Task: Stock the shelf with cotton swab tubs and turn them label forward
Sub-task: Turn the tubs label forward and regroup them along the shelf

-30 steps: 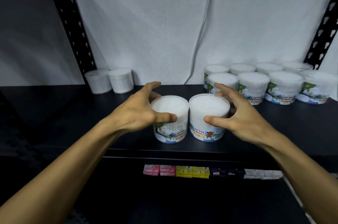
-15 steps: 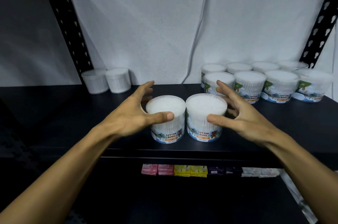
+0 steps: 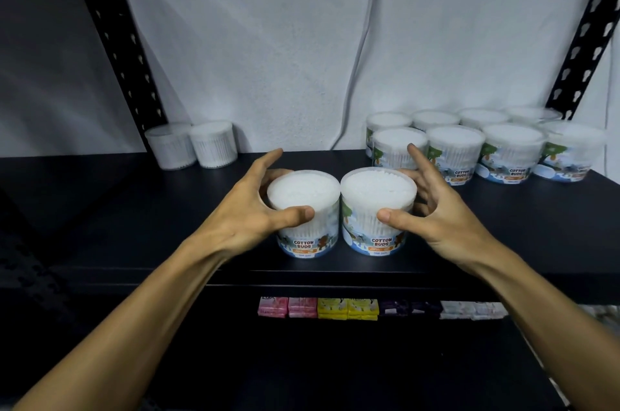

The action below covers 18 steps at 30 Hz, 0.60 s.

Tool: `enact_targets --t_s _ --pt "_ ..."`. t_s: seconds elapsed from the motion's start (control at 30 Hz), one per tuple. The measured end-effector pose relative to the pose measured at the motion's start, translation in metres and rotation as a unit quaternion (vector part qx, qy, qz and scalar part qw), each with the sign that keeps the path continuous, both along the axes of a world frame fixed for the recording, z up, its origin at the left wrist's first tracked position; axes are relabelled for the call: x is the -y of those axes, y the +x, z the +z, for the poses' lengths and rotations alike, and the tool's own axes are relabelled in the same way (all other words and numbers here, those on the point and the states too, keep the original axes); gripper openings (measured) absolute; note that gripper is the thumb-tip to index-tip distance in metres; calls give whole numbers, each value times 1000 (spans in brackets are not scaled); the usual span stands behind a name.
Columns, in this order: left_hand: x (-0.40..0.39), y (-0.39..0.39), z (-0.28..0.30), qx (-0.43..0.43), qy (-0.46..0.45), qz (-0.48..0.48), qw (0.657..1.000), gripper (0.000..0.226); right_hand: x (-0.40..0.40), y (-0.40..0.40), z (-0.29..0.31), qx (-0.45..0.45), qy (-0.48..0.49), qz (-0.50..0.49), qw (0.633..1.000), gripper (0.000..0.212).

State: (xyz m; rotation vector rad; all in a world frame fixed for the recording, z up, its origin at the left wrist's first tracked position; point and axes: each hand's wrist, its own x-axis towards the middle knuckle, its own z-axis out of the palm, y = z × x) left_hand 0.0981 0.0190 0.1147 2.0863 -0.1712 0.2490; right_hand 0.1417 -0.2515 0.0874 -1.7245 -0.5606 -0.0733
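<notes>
Left cotton buds tub [image 3: 303,209] is gripped by left hand [image 3: 250,209], right cotton buds tub [image 3: 377,205] by right hand [image 3: 436,212], tubs touching, labels facing forward.

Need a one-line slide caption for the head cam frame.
Left hand and right hand each hold a cotton swab tub side by side on the black shelf, labels forward.

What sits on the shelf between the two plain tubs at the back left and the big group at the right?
Only bare dark shelf at the back, head view.
</notes>
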Motion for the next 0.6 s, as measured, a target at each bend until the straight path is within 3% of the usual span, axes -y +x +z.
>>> enact_targets --t_s 0.23,0.6 --pt "-3 4 -1 -15 -15 -33 999 112 5 5 0 -5 -4 22 1000 112" --pt "-3 -4 0 -21 -10 -45 999 106 8 -2 5 -4 -27 39 999 85"
